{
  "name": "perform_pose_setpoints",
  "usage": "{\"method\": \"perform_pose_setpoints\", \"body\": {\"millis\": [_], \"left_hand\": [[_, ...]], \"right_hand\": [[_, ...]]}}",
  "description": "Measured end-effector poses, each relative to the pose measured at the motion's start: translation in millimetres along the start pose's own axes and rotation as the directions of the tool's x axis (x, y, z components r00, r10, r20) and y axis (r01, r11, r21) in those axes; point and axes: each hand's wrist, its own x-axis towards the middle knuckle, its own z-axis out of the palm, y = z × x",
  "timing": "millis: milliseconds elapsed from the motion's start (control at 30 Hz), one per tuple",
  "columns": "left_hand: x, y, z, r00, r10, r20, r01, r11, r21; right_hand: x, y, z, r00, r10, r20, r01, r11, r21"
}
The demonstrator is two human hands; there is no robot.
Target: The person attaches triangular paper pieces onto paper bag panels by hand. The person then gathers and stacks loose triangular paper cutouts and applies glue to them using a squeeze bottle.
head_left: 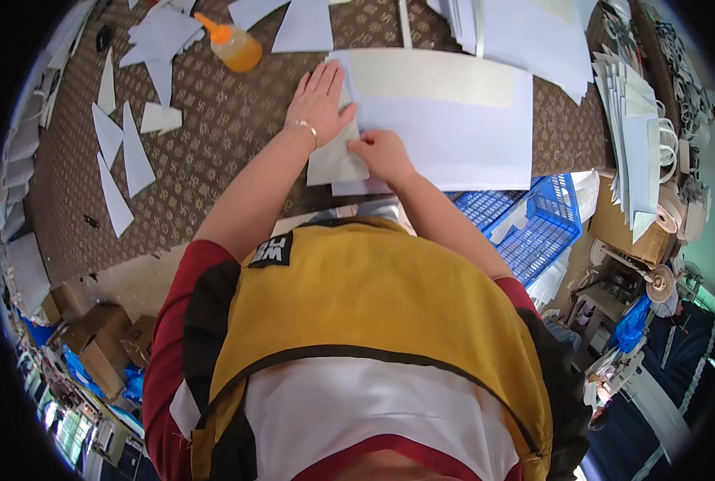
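A large white sheet (453, 136) lies on the brown patterned table, with a cream strip (429, 78) along its far part. At its left edge is a smaller off-white piece (331, 160). My left hand (319, 100) lies flat over the upper part of this piece, palm down, its fingers stretched toward the far edge. My right hand (383, 154) is closed, thumb and forefinger pinched at the right edge of the smaller piece, over the large sheet. A bottle of orange-yellow liquid (239, 50) with an orange nozzle is beyond my left hand.
White offcuts (136, 151) are scattered on the table (205, 160) at the left. More white sheets (525, 40) lie at the far right. A stack of white pieces with handles (638, 136) stands at the right edge. Blue crates (541, 232) sit below the near edge.
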Motion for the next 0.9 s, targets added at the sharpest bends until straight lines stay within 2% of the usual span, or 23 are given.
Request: {"method": "perform_pose_setpoints", "body": {"millis": [67, 233, 333, 600, 767, 900], "left_hand": [[-2, 2, 3, 1.000, -0.012, 0.024, 0.012, 1.000, 0.016], [-1, 1, 5, 0.998, -0.038, 0.049, 0.034, 0.996, 0.085], [-1, 4, 5, 0.997, -0.046, 0.055, 0.041, 0.996, 0.083], [-1, 0, 8, 0.999, -0.023, 0.030, 0.021, 0.997, 0.071], [-3, -1, 10, 1.000, -0.017, 0.013, 0.016, 0.997, 0.070], [-3, -1, 9, 1.000, -0.023, 0.011, 0.023, 0.998, 0.059]], "right_hand": [[-10, 5, 3, 0.975, -0.198, -0.097, 0.168, 0.951, -0.260], [-40, 11, 8, 0.998, -0.058, 0.011, 0.058, 0.941, -0.335], [-47, 0, 8, 0.989, -0.151, 0.012, 0.126, 0.779, -0.614], [-50, -14, 9, 0.983, -0.146, 0.114, 0.183, 0.654, -0.734], [-50, -20, 13, 0.979, -0.167, 0.116, 0.196, 0.622, -0.758], [-48, -26, 13, 0.987, -0.087, 0.133, 0.159, 0.609, -0.777]]}}
